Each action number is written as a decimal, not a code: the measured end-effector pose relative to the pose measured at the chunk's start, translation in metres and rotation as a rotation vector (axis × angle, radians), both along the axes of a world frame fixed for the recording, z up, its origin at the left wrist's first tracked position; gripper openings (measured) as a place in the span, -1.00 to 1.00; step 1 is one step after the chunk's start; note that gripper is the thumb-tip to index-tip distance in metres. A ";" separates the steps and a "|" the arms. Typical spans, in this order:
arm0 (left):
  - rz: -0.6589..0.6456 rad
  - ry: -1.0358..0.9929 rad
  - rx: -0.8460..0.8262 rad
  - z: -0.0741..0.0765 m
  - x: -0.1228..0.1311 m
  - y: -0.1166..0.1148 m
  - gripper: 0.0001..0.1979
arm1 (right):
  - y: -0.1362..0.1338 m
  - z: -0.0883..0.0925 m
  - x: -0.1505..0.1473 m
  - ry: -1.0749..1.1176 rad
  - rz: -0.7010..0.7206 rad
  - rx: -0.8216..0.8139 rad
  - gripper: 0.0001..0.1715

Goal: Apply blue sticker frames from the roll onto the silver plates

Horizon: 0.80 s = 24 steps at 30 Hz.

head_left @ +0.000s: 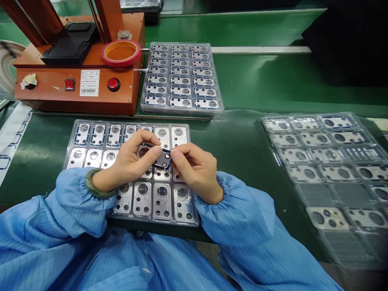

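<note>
My left hand [129, 161] and right hand [194, 169] meet over the middle of a clear plastic tray [121, 123] on the desk [242, 141], their fingers [150, 152] pressed together, pinching a blue-edged metal plate [162, 159] from both sides. In the tray, the far row shows blue-edged plates [98, 134] at its left, while the near rows hold bare silver plates [142, 198]. Another filled tray [182, 43] sits farther off, beside an orange bench machine [75, 97].

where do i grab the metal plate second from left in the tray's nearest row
Likely its near short edge, from above: it lies flat in the clear plastic tray, with neighbouring plates close along both long sides.
</note>
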<state>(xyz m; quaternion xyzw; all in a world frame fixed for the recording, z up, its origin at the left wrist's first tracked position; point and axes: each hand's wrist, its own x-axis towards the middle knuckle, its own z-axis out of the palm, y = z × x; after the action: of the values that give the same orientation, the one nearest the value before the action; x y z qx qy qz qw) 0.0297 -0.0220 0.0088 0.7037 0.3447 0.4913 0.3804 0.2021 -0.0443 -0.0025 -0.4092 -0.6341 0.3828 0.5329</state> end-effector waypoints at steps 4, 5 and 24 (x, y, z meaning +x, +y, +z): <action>-0.006 0.002 -0.020 0.000 0.000 0.001 -0.92 | -0.001 0.000 -0.001 0.000 -0.018 -0.010 -0.81; -0.003 0.015 -0.040 0.000 -0.001 0.002 -0.91 | -0.001 0.000 -0.002 -0.002 -0.025 -0.015 -0.80; 0.262 -0.052 -0.296 -0.013 -0.002 0.015 -0.77 | 0.011 -0.007 -0.004 -0.257 -0.306 -0.171 -0.67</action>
<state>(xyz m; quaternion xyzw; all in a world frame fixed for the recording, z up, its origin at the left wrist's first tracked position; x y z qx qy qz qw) 0.0274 -0.0070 -0.0046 0.5761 0.4917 0.4986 0.4216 0.1983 -0.0330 -0.0099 -0.5897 -0.5925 0.2947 0.4629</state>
